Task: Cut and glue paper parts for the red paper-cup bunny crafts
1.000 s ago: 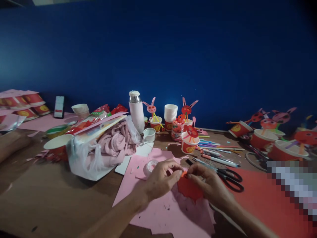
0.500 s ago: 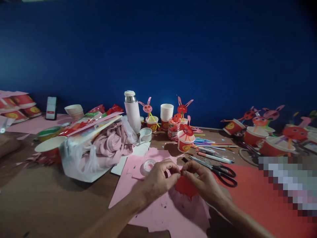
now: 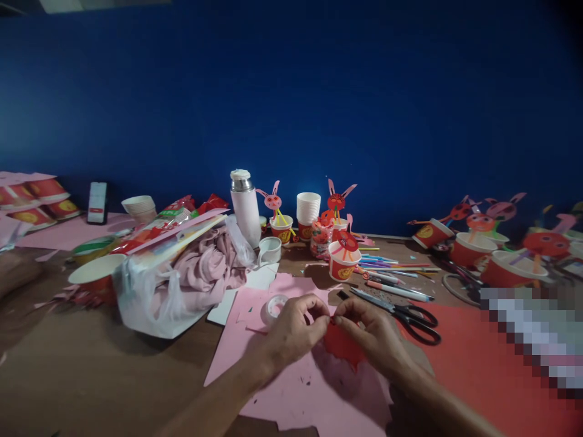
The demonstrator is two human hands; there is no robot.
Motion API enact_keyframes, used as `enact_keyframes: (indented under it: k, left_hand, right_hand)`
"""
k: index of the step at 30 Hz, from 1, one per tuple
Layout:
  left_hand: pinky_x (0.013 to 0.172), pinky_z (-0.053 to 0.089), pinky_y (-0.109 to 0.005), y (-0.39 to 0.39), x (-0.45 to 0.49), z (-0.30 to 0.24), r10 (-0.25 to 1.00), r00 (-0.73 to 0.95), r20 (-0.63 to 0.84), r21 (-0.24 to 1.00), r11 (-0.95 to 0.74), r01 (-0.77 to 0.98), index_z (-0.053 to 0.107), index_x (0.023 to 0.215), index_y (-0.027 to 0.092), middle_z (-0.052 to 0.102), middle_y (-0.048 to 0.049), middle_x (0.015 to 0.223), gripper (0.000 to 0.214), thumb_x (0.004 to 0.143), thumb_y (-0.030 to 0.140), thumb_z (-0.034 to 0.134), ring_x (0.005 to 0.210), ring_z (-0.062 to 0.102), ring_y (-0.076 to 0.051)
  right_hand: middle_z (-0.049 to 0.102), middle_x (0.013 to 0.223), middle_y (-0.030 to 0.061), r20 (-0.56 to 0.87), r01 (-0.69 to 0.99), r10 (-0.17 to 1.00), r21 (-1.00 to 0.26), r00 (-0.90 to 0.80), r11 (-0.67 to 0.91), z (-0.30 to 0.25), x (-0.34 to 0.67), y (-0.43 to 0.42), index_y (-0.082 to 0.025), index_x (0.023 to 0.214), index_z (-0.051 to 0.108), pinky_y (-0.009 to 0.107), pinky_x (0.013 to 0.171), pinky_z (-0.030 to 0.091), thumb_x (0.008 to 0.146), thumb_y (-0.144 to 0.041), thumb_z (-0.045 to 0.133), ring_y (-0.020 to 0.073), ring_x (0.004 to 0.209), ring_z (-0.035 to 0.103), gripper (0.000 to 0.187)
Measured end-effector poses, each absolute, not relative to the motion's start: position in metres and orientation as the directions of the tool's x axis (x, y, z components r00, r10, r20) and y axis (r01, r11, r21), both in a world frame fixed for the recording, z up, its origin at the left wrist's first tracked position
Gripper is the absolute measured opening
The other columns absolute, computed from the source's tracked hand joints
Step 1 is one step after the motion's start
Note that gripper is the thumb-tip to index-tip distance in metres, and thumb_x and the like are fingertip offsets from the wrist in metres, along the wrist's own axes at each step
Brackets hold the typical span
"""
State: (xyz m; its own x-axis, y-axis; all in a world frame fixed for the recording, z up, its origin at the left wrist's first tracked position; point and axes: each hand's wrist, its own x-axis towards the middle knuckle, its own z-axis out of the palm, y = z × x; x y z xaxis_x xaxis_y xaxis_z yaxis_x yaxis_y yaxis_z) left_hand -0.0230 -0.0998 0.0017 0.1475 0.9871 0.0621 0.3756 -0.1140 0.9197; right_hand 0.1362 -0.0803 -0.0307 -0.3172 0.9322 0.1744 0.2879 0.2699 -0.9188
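My left hand and my right hand meet fingertip to fingertip above the pink paper. Both are closed in a pinch on the upper edge of a red paper cutout, whose lower edge is jagged. Exactly what sits between the fingertips is too small to make out. A tape roll lies just behind my left hand. Beyond my right hand rest black-handled scissors, blades toward the upper left. A sheet of red paper spreads out to the right.
Behind stand a paper cup with a red figure, a white flask and a cup stack. Colored pens lie at center right. A plastic bag with pink cloth sits left. More decorated cups crowd the right side.
The view has shifted slightly, so everything sits a little further right and lower. Both hands keep their pinch on the red cutout, with hardly any movement.
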Motion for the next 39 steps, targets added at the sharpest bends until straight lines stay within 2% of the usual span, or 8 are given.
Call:
enact_keyframes:
  k: [4,10,19,26,29,33,37,39]
  left_hand:
    - [0.039,0.029,-0.017,-0.091,-0.026,-0.012,0.993,0.12,-0.019,0.974,-0.009,0.226,0.055,0.064,0.016,0.046,0.0054,0.05,0.007,0.067,0.019,0.049,0.041,0.037,-0.005]
    - [0.031,0.027,-0.016,-0.085,-0.029,-0.022,0.987,0.094,-0.129,0.988,0.119,0.103,0.053,0.067,0.017,0.046,0.0056,0.048,0.008,0.067,0.024,0.05,0.036,0.04,-0.006]
    - [0.037,0.029,-0.014,-0.092,-0.02,-0.02,0.989,0.139,-0.053,0.999,0.053,0.009,0.053,0.063,0.016,0.047,0.0058,0.051,0.006,0.066,0.021,0.051,0.04,0.04,-0.004]
    - [0.042,0.03,-0.017,-0.096,-0.02,-0.017,0.992,0.128,0.0,0.985,-0.022,0.17,0.054,0.064,0.016,0.044,0.0058,0.049,0.007,0.067,0.02,0.05,0.043,0.037,-0.006]
    - [0.045,0.031,-0.018,-0.097,-0.022,-0.013,0.989,0.146,0.025,0.963,-0.063,0.263,0.055,0.065,0.016,0.048,0.0036,0.055,0.008,0.067,0.017,0.048,0.049,0.04,-0.008]
    - [0.049,0.035,-0.02,-0.098,-0.022,-0.008,0.986,0.166,0.031,0.949,-0.082,0.305,0.055,0.064,0.015,0.051,0.0023,0.059,0.008,0.067,0.016,0.047,0.054,0.044,-0.01]
    - [0.053,0.037,-0.02,-0.102,-0.022,-0.004,0.983,0.181,0.014,0.921,-0.083,0.38,0.057,0.068,0.016,0.055,0.0015,0.063,0.01,0.07,0.017,0.047,0.058,0.048,-0.011]
    - [0.056,0.039,-0.021,-0.103,-0.023,-0.003,0.978,0.201,0.054,0.909,-0.131,0.396,0.059,0.074,0.017,0.058,0.0008,0.069,0.011,0.073,0.018,0.048,0.061,0.049,-0.011]
  right_hand:
    - [0.058,0.075,0.0016,0.166,0.237,0.945,-0.942,-0.28,0.236,-0.027,0.137,-0.081,-0.017,0.077,0.058,0.024,0.061,0.042,0.077,-0.029,0.051,0.0143,0.069,0.053,0.014]
    - [0.057,0.07,0.0003,0.151,0.188,0.962,-0.962,-0.227,0.196,-0.032,0.142,-0.077,-0.017,0.078,0.057,0.021,0.051,0.04,0.077,-0.032,0.052,0.0121,0.059,0.052,0.016]
    - [0.062,0.071,0.0014,0.207,0.352,0.941,-0.888,-0.267,0.295,-0.028,0.139,-0.085,-0.016,0.073,0.061,0.024,0.062,0.042,0.075,-0.024,0.052,0.0148,0.068,0.056,0.013]
    - [0.057,0.065,0.0003,0.244,0.397,0.943,-0.861,-0.228,0.318,-0.035,0.141,-0.083,-0.017,0.066,0.057,0.022,0.053,0.039,0.077,-0.026,0.049,0.0131,0.061,0.051,0.016]
    - [0.056,0.064,0.0,0.236,0.372,0.941,-0.873,-0.241,0.314,-0.035,0.14,-0.083,-0.017,0.065,0.055,0.021,0.052,0.039,0.078,-0.026,0.049,0.0129,0.06,0.051,0.016]
    - [0.055,0.064,0.0006,0.235,0.339,0.941,-0.889,-0.244,0.31,-0.033,0.139,-0.084,-0.017,0.066,0.055,0.021,0.05,0.039,0.078,-0.027,0.048,0.0131,0.06,0.05,0.017]
    - [0.055,0.064,0.0005,0.234,0.343,0.942,-0.887,-0.24,0.308,-0.031,0.14,-0.084,-0.016,0.066,0.054,0.022,0.053,0.039,0.077,-0.025,0.049,0.0133,0.062,0.05,0.016]
    - [0.056,0.063,0.0003,0.233,0.355,0.94,-0.881,-0.251,0.313,-0.03,0.141,-0.085,-0.016,0.065,0.054,0.022,0.055,0.039,0.077,-0.024,0.049,0.0134,0.062,0.05,0.016]
